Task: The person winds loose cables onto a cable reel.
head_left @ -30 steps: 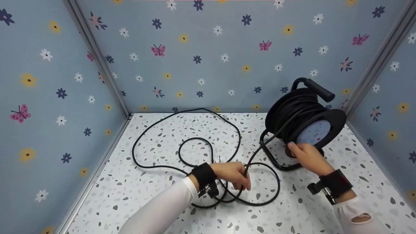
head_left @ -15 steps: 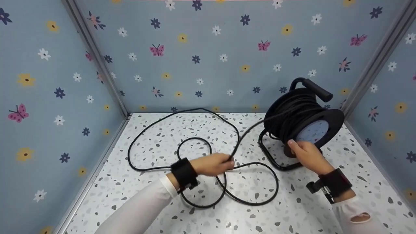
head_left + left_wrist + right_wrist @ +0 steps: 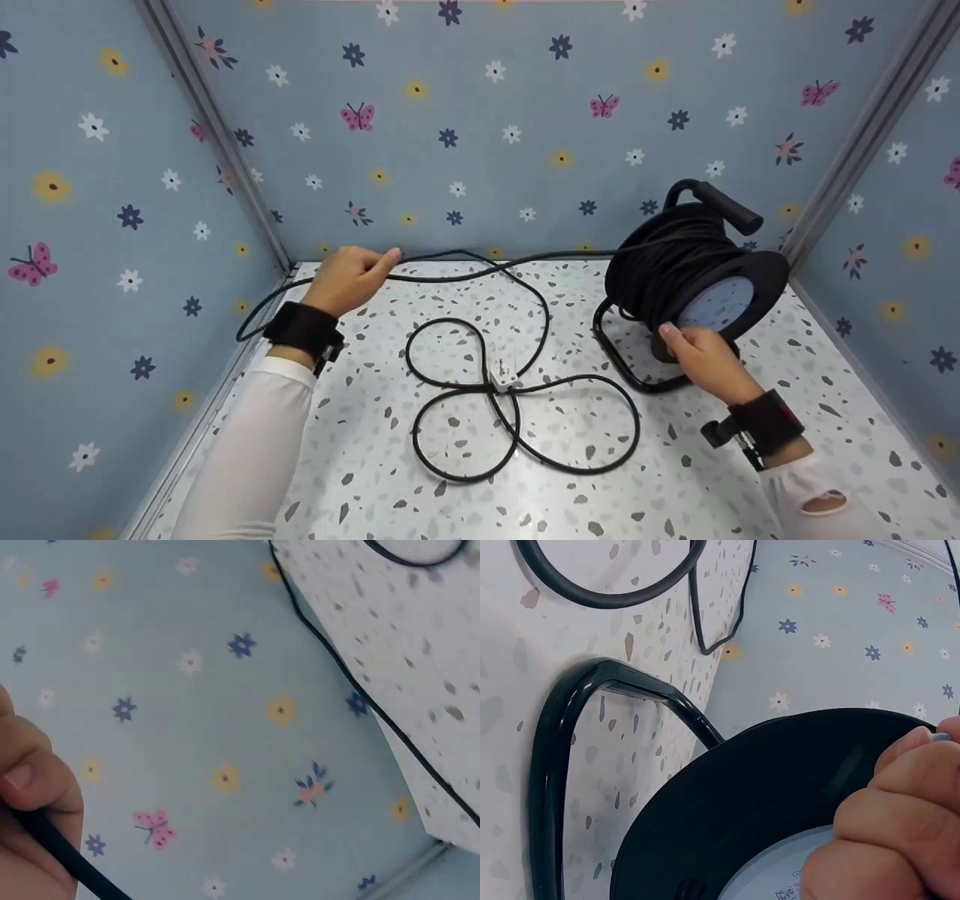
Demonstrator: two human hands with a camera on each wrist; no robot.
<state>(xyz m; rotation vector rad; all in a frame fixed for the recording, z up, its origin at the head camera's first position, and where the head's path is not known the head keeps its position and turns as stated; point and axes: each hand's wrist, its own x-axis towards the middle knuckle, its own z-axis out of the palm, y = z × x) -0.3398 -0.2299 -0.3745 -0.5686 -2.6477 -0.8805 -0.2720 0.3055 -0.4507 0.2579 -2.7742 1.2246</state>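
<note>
Cable is gripped by the left hand, apparently for guidance. The reel's knob is clasped by the right hand, seemingly for leverage.

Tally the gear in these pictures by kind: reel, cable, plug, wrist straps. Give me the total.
Reel: 1
Cable: 1
Plug: 1
Wrist straps: 2
Total: 5

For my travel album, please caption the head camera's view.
Left hand gripping black cable, right hand gripping its reel, loose loops on the speckled surface.
</note>
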